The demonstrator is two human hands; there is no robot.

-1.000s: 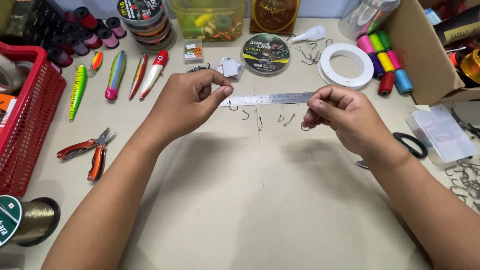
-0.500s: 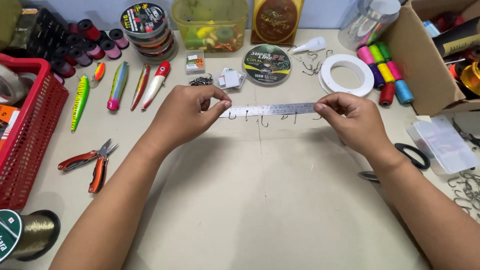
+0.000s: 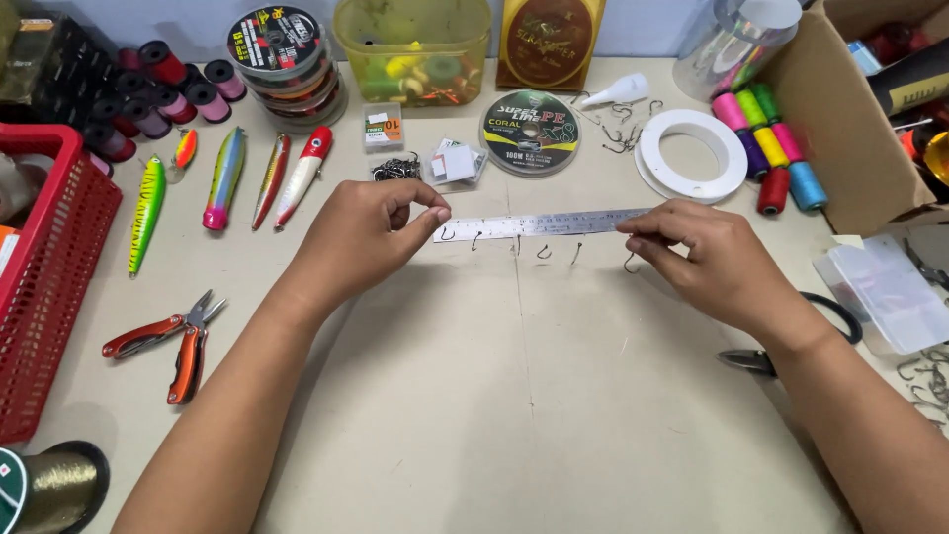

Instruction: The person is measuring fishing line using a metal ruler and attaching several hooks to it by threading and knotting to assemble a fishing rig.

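Note:
My left hand [image 3: 366,237] and my right hand [image 3: 712,262] each pinch one end of a thin, barely visible line stretched between them. Several small fishing hooks [image 3: 544,252] hang from it in a row. The row sits just in front of a steel ruler [image 3: 554,223] lying flat on the beige table. My left fingertips are at the ruler's left end. My right fingertips are at its right end, with the last hook just below them.
Red basket [image 3: 59,297] at the left edge, orange-handled pliers [image 3: 168,341] beside it. Fishing lures [image 3: 225,178], stacked line spools [image 3: 282,59], a flat disc spool [image 3: 530,132] and a white ring [image 3: 692,153] lie behind. Coloured thread spools [image 3: 771,148], cardboard box [image 3: 840,129], scissors [image 3: 791,336], loose hooks [image 3: 924,381] at right.
My hands have drawn apart and moved up to the ruler. The line went taut, and the hooks, bunched before, now hang spread along the ruler's edge.

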